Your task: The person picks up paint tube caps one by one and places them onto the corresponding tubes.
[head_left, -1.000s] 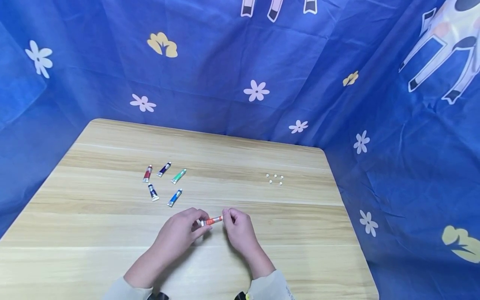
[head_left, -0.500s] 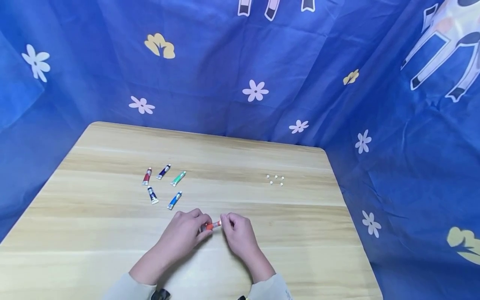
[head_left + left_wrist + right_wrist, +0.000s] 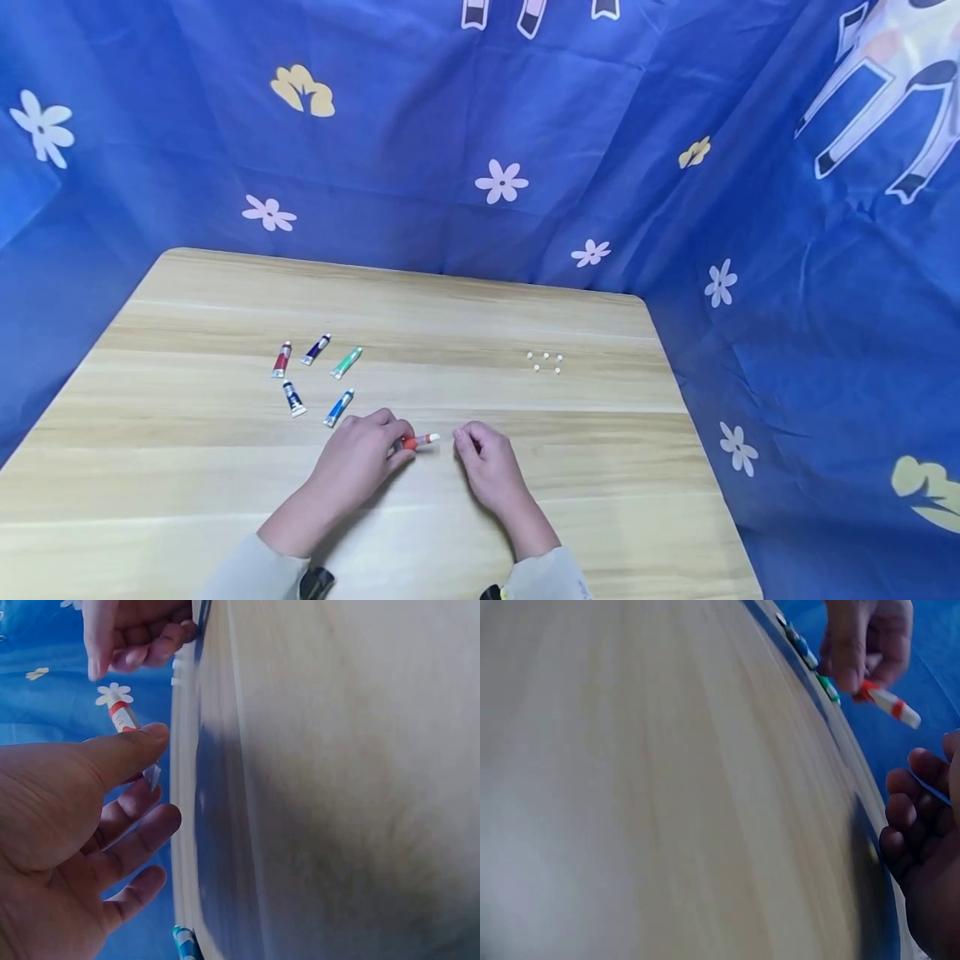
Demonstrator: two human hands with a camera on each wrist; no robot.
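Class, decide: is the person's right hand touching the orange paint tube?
Apart. The head view shows bare table between the right hand and the orange paint tube, which the left hand pinches alone.

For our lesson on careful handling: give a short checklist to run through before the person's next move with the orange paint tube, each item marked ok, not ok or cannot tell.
1. Left hand has a grip on the orange paint tube: ok.
2. Right hand off the tube: ok.
3. Cap held in right hand: cannot tell.
4. Five other paint tubes lie apart from the hands: ok.
5. White caps grouped on the wooden table: ok.
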